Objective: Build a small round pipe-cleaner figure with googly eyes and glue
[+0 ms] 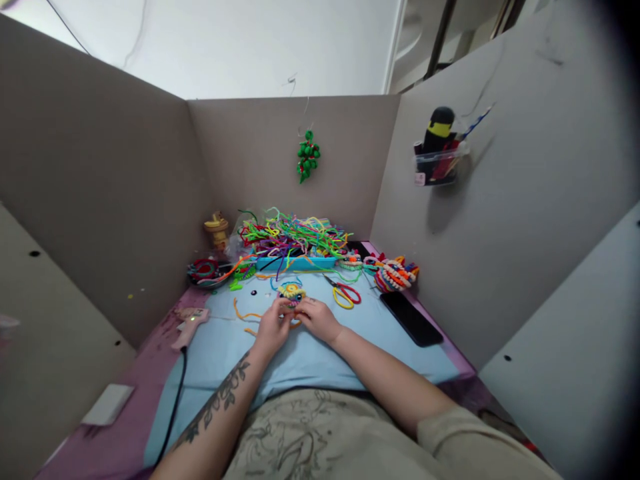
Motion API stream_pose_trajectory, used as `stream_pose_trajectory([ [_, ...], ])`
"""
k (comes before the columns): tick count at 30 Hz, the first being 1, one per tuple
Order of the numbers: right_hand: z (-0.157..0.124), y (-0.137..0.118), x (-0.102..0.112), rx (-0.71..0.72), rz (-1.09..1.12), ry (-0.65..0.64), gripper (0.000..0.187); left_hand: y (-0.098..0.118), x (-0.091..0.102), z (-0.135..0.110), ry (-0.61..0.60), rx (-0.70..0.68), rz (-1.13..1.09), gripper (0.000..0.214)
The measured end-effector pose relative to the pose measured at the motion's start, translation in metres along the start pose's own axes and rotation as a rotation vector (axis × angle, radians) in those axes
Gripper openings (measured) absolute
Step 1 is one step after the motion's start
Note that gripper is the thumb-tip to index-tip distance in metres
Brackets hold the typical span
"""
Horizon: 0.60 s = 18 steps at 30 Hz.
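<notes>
My left hand (pixel 275 325) and my right hand (pixel 316 317) meet over the middle of the blue cloth. Between them is a small figure of coiled pipe cleaners (pixel 291 292), yellow on top with pink and blue parts below; the fingers of both hands are closed on its near side. My fingertips partly hide its lower part. Loose orange pipe cleaners (pixel 246 315) lie beside my left hand. Scissors (pixel 345 294) with a red and a yellow handle loop rest beyond my right hand.
A blue tray (pixel 267 264) heaped with pipe cleaners stands at the back. A pink glue gun (pixel 191 327) with a black cord lies left. On the right are a black phone (pixel 411 319) and a colourful pipe-cleaner piece (pixel 395 275). Grey panels (pixel 295 193) enclose the table.
</notes>
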State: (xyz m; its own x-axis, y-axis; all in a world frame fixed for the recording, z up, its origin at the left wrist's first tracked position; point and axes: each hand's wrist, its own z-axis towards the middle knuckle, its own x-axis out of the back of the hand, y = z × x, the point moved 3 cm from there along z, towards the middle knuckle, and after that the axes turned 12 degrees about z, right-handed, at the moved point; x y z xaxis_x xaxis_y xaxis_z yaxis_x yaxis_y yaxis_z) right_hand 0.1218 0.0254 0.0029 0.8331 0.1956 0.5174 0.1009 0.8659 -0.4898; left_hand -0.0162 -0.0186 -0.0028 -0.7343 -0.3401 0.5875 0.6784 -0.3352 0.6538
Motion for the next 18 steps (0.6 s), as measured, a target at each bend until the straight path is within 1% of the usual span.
stream_pose_trajectory([
  [7, 0.0015, 0.0058, -0.0055, -0.019, -0.040, 0.018, 0.011, -0.0030, -0.0014, -0.0001, 0.061, -0.017, 0.044, 0.032],
  [13, 0.0012, 0.0040, -0.0033, -0.030, -0.111, -0.009, 0.010, 0.0002, -0.0013, -0.0019, 0.032, 0.030, -0.006, 0.041],
  [18, 0.0002, 0.0064, -0.0032, -0.028, -0.095, -0.012, 0.010, 0.0037, -0.0009, -0.0016, 0.022, 0.054, -0.035, 0.044],
])
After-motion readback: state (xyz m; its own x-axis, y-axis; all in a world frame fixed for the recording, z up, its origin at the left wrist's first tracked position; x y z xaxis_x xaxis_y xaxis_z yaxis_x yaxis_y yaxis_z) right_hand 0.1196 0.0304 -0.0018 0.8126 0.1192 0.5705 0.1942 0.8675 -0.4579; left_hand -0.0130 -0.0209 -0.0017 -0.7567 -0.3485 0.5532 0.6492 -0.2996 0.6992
